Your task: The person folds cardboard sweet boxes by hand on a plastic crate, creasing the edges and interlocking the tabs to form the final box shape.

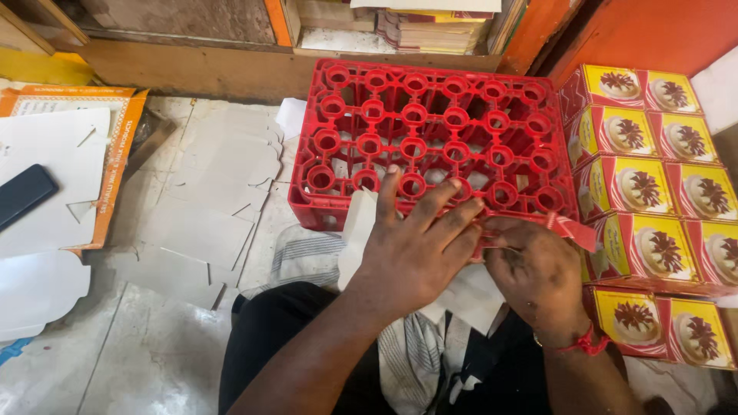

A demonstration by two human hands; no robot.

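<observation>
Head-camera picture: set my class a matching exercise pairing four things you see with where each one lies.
Things:
1. red crate
2. stacked yellow and red boxes
3. dark phone
4. flat white card blanks

Places:
A. far left, on white card
B. floor, left of the crate
C. right edge, in rows
D. centre, beyond both hands

Pairs: 1-D, 2-C, 3-A, 4-B

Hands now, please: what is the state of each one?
Left hand: open, fingers spread, pressing flat on the cardboard piece.
Right hand: closed on the cardboard's red flap.
</observation>
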